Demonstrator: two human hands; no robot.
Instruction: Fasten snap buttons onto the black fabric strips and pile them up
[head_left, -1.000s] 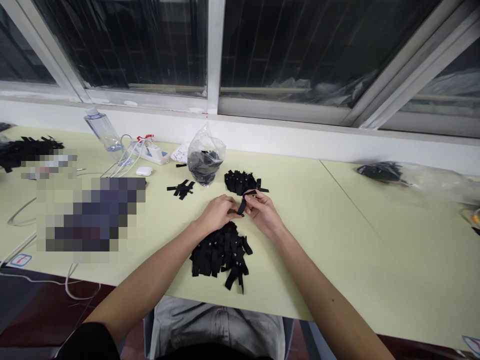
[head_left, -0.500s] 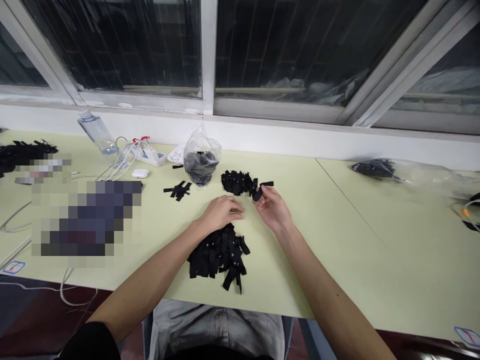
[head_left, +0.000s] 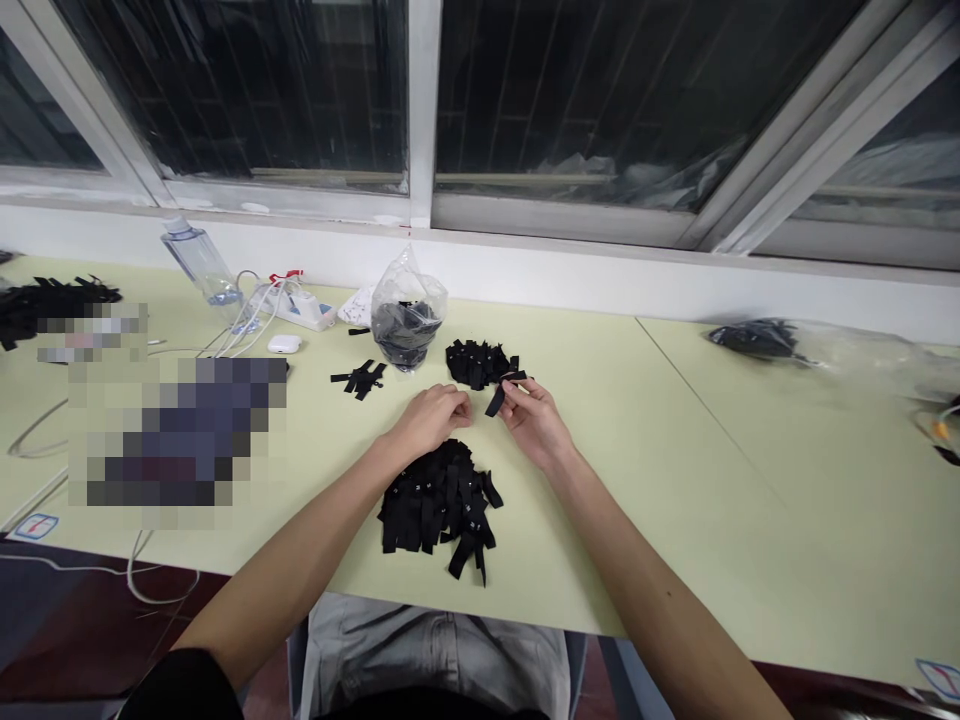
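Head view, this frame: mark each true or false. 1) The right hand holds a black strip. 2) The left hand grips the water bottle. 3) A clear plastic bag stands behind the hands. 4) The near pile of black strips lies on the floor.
1) True: the right hand pinches a black strip.
2) False: the left hand is over the table near the strip; the water bottle stands far left, untouched.
3) True: the plastic bag.
4) False: the near pile lies on the table.
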